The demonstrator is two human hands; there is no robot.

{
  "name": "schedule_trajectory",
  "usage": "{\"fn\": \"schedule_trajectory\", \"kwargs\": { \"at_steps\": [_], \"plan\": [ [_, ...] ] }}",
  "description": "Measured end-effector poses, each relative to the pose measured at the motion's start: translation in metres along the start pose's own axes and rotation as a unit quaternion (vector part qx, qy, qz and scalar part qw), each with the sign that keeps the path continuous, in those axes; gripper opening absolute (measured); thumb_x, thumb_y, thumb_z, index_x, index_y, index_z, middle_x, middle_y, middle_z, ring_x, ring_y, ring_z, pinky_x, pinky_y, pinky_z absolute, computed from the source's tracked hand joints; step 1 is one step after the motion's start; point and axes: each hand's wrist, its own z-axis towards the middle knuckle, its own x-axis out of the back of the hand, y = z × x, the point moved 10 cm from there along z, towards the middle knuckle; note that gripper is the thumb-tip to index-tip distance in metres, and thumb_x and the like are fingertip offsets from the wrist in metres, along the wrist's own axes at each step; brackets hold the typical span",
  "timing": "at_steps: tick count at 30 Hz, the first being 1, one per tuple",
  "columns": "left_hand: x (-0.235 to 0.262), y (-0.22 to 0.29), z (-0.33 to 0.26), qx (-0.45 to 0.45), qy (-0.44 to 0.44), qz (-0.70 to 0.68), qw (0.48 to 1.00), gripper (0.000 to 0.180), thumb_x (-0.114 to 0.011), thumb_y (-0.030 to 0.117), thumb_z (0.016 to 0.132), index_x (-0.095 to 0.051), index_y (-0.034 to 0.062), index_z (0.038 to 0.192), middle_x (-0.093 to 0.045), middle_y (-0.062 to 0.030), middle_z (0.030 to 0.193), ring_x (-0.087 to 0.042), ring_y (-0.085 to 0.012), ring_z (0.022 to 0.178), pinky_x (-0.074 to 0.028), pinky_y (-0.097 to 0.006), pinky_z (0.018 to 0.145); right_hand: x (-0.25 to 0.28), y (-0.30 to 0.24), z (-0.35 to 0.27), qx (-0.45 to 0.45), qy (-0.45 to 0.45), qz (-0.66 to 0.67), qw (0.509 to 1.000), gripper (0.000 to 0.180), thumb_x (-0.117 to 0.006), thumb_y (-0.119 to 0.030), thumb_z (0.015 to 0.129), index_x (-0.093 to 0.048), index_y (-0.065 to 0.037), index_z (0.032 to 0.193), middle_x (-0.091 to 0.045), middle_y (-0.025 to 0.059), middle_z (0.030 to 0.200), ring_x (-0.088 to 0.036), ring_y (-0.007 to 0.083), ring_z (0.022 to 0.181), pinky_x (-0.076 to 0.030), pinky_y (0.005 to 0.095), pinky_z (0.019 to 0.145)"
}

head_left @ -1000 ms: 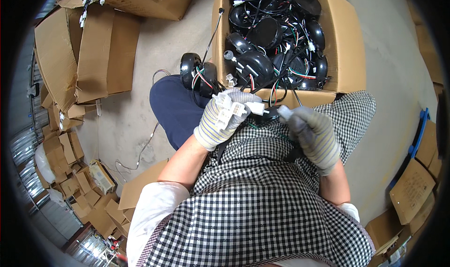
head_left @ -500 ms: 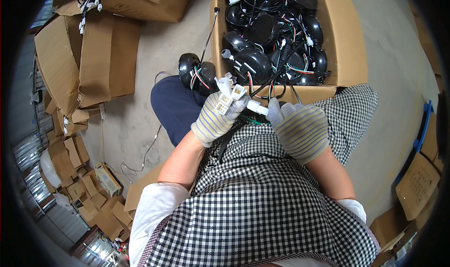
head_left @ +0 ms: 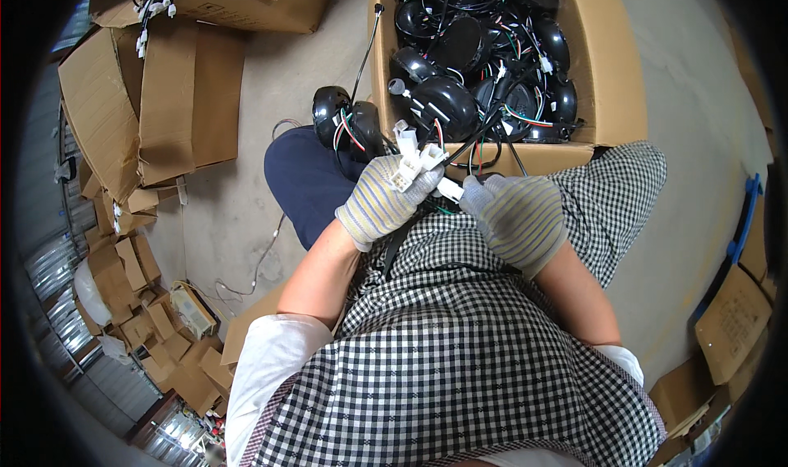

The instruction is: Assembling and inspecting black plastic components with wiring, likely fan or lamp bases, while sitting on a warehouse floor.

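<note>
White plastic connectors point(head_left: 414, 159), about three, pinched in our left hand point(head_left: 379, 204); right hand point(head_left: 517, 217) pinches one connector point(head_left: 449, 190).

Open brown cardboard box point(head_left: 611, 81) ahead, packed with black parts and wires. Flattened brown cartons point(head_left: 156, 98) stacked at left. More cardboard scraps point(head_left: 739, 311) at far right.

A grey concrete floor point(head_left: 246, 212) carried everything. An open cardboard box point(head_left: 607, 73) of black round parts stood on it, with flattened cardboard sheets point(head_left: 164, 106) lying to the left. A loose thin wire point(head_left: 258, 262) trailed across it.
</note>
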Motion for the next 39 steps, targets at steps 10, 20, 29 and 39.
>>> {"fn": "schedule_trajectory", "kwargs": {
  "at_steps": [10,20,29,39],
  "plan": [
    [0.007,0.006,-0.021,-0.093,0.028,0.016,0.995,0.014,-0.056,0.018,0.089,-0.061,0.0055,0.095,-0.059,-0.0134,0.074,-0.059,-0.0328,0.064,-0.045,-0.041,0.057,0.006,0.101,0.032,-0.073,0.184,0.356,0.914,0.031,-0.048,-0.024,0.093,-0.064,-0.005,0.111,-0.063,0.0153,0.111,-0.06,0.029,0.1,-0.047,0.0371,0.089],
    [-0.009,-0.009,-0.032,-0.026,-0.041,-0.057,0.997,0.014,-0.059,0.022,0.087,-0.062,0.0088,0.088,-0.057,-0.0085,0.075,-0.056,-0.028,0.067,-0.045,-0.038,0.06,-0.032,0.186,0.054,-0.278,0.169,0.277,0.904,0.082,-0.078,-0.019,0.068,-0.039,-0.001,0.137,-0.06,0.0169,0.112,-0.055,0.0314,0.107,-0.042,0.0383,0.094],
    [-0.034,-0.004,-0.037,-0.056,-0.098,-0.028,0.993,0.012,-0.064,0.02,0.082,-0.064,0.0102,0.089,-0.061,-0.0077,0.079,-0.06,-0.0273,0.073,-0.047,-0.036,0.064,-0.038,0.008,0.019,0.119,0.194,-0.102,0.968,0.028,-0.058,-0.018,0.079,-0.064,-0.016,0.106,-0.059,0.0002,0.116,-0.052,0.0209,0.113,-0.041,0.0361,0.092],
    [-0.026,-0.01,-0.042,-0.038,-0.032,-0.046,0.998,0.019,-0.06,0.027,0.085,-0.065,0.0089,0.087,-0.061,-0.0093,0.079,-0.059,-0.0298,0.071,-0.047,-0.037,0.064,0.004,0.019,-0.008,0.048,0.189,0.27,0.943,0.027,-0.063,-0.007,0.078,-0.062,-0.003,0.105,-0.067,0.0127,0.097,-0.062,0.0309,0.099,-0.049,0.0388,0.086]
  ]
}}
